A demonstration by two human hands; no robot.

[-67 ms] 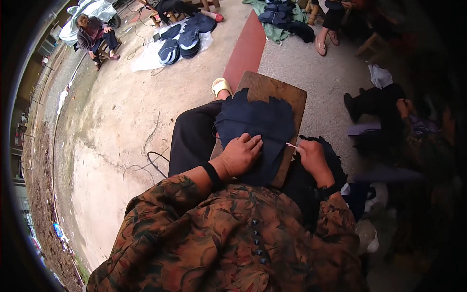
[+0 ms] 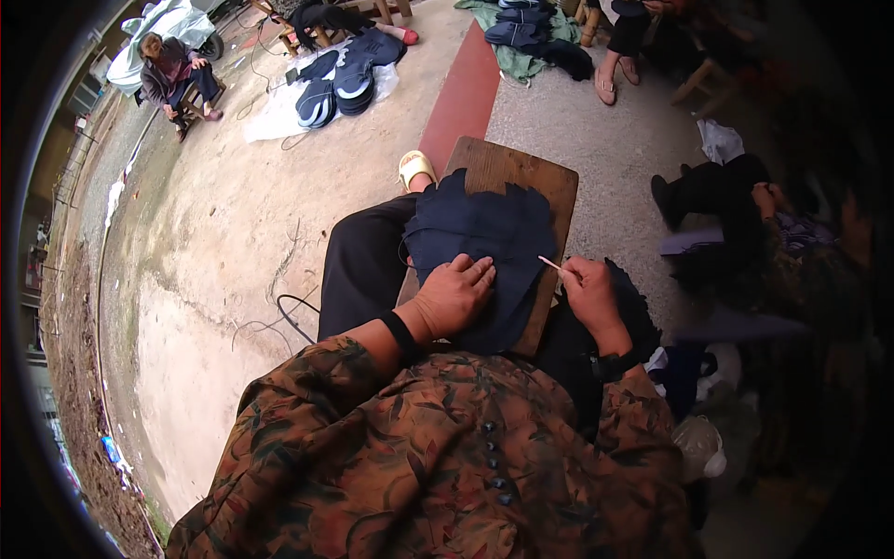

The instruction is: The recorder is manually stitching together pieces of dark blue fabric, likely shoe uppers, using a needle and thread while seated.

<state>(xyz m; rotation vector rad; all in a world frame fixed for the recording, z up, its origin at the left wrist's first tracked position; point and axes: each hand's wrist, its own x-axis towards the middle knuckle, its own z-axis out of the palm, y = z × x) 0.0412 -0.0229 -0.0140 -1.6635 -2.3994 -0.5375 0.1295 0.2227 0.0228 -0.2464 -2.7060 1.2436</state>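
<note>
A ragged-edged sheet of dark navy cloth [image 2: 484,228] lies over a wooden board [image 2: 555,183] across my lap. My left hand [image 2: 456,296] rests flat on the cloth, fingers stretched toward its middle and pressing it down. At the cloth's right edge, my right hand [image 2: 592,296] pinches a thin pale pinkish stick [image 2: 553,265] between thumb and fingers. The stick's tip points up and left, over the cloth's margin; whether it touches the cloth I cannot tell. A black wristband [image 2: 399,335] circles my left wrist.
More dark cloth [image 2: 631,303] hangs beside the board on the right. A thin black cable [image 2: 296,303] loops by my left knee. Stacked navy pieces [image 2: 340,86] lie on white sheeting ahead. A seated person [image 2: 175,79] is at far left; others sit ahead and to the right.
My right hand has moved slightly up, and the stick's tip now reaches farther up over the cloth's edge. My left hand stays flat on the cloth. The whole view has shifted a little.
</note>
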